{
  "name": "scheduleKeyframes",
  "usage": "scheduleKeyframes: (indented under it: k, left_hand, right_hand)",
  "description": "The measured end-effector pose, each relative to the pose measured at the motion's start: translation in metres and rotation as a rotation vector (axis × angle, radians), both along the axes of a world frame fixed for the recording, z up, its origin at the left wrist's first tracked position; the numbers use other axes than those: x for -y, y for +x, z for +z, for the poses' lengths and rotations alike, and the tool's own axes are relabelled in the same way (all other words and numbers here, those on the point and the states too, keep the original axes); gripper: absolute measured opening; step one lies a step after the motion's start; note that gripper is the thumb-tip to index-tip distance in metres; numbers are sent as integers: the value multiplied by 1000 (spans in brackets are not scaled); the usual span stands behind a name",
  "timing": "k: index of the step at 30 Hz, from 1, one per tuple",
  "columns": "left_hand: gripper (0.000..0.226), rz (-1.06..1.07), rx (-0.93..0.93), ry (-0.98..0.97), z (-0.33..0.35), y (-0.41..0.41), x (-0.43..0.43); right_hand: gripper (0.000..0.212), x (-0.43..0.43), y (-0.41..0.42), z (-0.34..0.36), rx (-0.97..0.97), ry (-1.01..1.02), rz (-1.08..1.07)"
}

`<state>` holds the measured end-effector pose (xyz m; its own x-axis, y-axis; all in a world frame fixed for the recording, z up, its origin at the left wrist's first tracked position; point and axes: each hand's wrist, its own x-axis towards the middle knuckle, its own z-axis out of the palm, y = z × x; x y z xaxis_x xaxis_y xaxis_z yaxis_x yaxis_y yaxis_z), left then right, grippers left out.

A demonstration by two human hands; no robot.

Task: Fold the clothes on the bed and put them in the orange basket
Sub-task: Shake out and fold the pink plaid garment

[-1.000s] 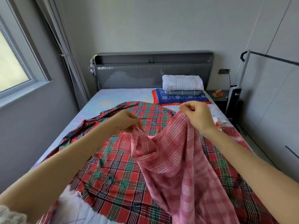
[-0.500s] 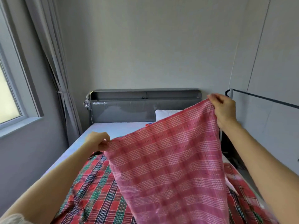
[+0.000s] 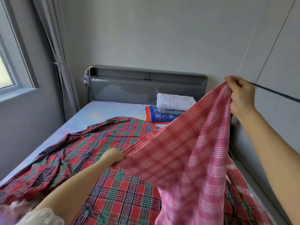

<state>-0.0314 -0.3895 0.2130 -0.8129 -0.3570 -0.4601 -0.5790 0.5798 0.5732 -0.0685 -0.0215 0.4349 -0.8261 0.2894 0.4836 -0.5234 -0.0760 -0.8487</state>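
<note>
Single head-worn wide-angle view, from above the near end of the bed (image 3: 103, 111), facing forward and down toward the grey headboard (image 3: 146, 88), window (image 3: 8, 62) at left edge.

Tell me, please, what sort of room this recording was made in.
Most likely a home bedroom: a bed with a grey padded headboard, folded towels stacked by it, and a window with a grey curtain.

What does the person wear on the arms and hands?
The left hand and right hand are bare, with no gloves, rings or watch in view. Both forearms are uncovered. A white lacy sleeve ends high on the left arm.
</note>
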Motion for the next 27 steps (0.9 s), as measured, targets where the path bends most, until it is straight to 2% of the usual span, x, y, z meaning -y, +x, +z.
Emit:
scheduleKeyframes:
  k: [2,5,7,10,11,12,15,19,21,24,27]
  left_hand:
    - [31,-20,70,-11,-14,-2,4]
    - [22,-23,190,170,-39,-5,7]
    - [17,21,93,204,-46,-6,4]
    - [26,127,-58,177,-47,-12,5]
    - [29,116,-76,167,-46,-14,5]
    - [31,94,-70,198,-46,-16,6]
    - [31,239,-87,494,-36,-19,6]
    - [22,225,-106,592,-22,-28,9]
    - [14,218,-168,458,-9,-40,18]
    - [19,152,-320,136,30,-67,43]
    - [24,69,-340,-131,83,-87,66]
  right_hand:
    - [36,-5,-6,-4,11,-12,7]
    - [36,-7,-17,-12,34,-24,16]
    - [33,-7,-24,-19,58,-25,6]
    - [12,-6,-30,-28,95,-15,-32]
    - [15,-8,-34,-32,100,-16,-50]
    - [18,-11,-38,-34,108,-16,-63]
    - [17,-20,-45,-36,111,-31,-109]
    - [14,-27,-53,-35,116,-40,-156]
    - [14,-29,-58,-34,126,-16,-174]
    - [14,-33,-69,-31,140,5,-194]
    - [10,-37,-83,-26,155,8,-225]
